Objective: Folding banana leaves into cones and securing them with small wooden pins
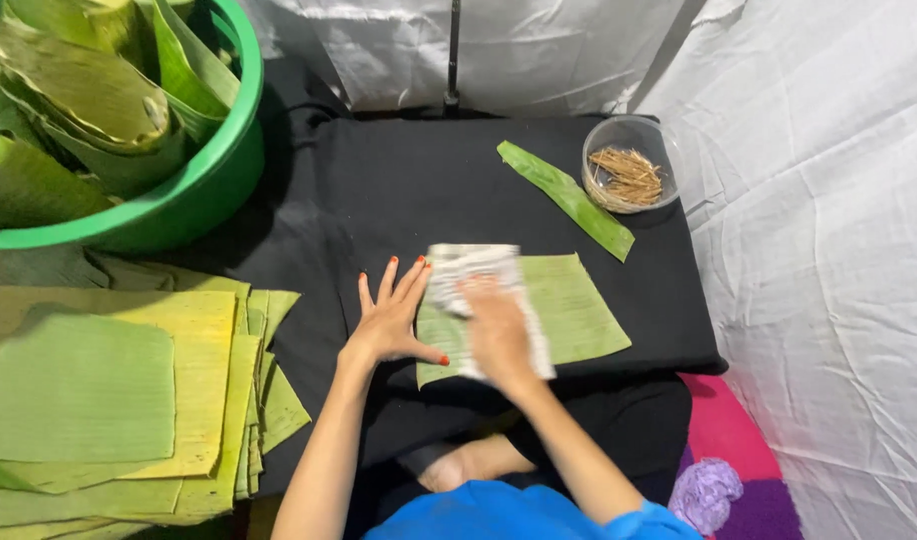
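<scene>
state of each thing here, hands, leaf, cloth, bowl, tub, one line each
left hand: flat, fingers spread, beside the leaf's left edge
right hand: blurred, pressing the cloth
white cloth: crumpled on the leaf
green rectangular banana leaf: flat on black cloth-covered table
clear round bowl: holds thin sticks
green plastic tub: full of leaves

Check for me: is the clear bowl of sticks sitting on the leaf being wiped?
No, the clear bowl stands apart at the far right corner, beyond the leaf.

A small work corner, maybe at home, is shown: white sheets are hung around a black-covered low table.
</scene>
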